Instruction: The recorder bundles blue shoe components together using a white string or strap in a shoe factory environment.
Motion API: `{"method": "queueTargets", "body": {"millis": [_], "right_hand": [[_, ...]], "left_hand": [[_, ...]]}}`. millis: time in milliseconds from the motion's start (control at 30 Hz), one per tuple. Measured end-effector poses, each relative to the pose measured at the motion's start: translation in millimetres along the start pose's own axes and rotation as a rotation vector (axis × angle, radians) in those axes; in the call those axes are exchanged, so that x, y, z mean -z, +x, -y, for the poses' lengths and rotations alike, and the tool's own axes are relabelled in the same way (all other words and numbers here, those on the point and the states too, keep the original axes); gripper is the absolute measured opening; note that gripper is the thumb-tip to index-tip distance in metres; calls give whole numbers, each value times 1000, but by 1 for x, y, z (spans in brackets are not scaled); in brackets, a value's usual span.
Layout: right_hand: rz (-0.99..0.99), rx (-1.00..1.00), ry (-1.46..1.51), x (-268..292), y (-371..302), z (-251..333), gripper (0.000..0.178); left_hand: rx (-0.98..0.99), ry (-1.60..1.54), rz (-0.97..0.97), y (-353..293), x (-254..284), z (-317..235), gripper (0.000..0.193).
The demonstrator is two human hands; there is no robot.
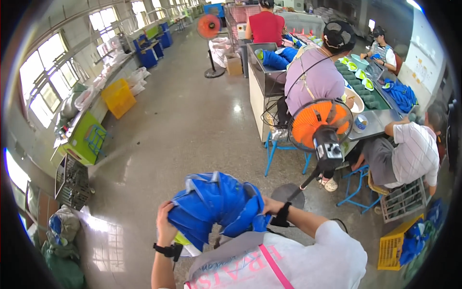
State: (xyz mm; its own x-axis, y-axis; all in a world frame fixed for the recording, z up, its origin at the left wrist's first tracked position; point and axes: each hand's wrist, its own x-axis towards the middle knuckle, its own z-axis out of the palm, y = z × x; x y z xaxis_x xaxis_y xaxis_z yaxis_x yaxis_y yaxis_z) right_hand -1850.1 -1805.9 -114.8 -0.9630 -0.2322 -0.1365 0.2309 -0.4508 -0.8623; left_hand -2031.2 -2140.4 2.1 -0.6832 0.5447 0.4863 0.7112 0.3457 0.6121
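Note:
A curved, bulky stack of blue fabric pieces (219, 200) is held in front of my body, arched upward in the middle. The pieces look nested into one another, some with grey edges; their exact kind I cannot make out. My left hand (165, 220) grips the left end with its fingers around the side. At the right end my right hand (271, 206) is closed on the stack, its fingers partly hidden. Below the left end, a bit of yellow-green and white material (185, 242) shows. Both of my wrists wear dark bands.
An orange pedestal fan (321, 125) stands just ahead on the right. Beyond it, several people sit at a conveyor bench (362, 89) with green and blue pieces. A yellow crate (389, 251) holds blue pieces at the lower right. Sacks (62, 241) and a metal rack (73, 182) stand left.

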Motion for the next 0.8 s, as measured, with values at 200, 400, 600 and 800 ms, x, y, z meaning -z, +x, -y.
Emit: {"method": "queueTargets", "body": {"millis": [200, 400, 600, 800], "right_hand": [[120, 151, -181, 53, 190, 87, 109], [2, 138, 39, 156, 333, 161, 109], [-239, 398, -200, 242, 376, 297, 111], [-640, 738, -451, 319, 360, 386, 96]], "left_hand": [[151, -22, -110, 113, -6, 121, 39], [136, -130, -81, 307, -68, 237, 37], [-155, -224, -30, 554, -144, 264, 37], [-513, -508, 18, 757, -263, 217, 39]]}}
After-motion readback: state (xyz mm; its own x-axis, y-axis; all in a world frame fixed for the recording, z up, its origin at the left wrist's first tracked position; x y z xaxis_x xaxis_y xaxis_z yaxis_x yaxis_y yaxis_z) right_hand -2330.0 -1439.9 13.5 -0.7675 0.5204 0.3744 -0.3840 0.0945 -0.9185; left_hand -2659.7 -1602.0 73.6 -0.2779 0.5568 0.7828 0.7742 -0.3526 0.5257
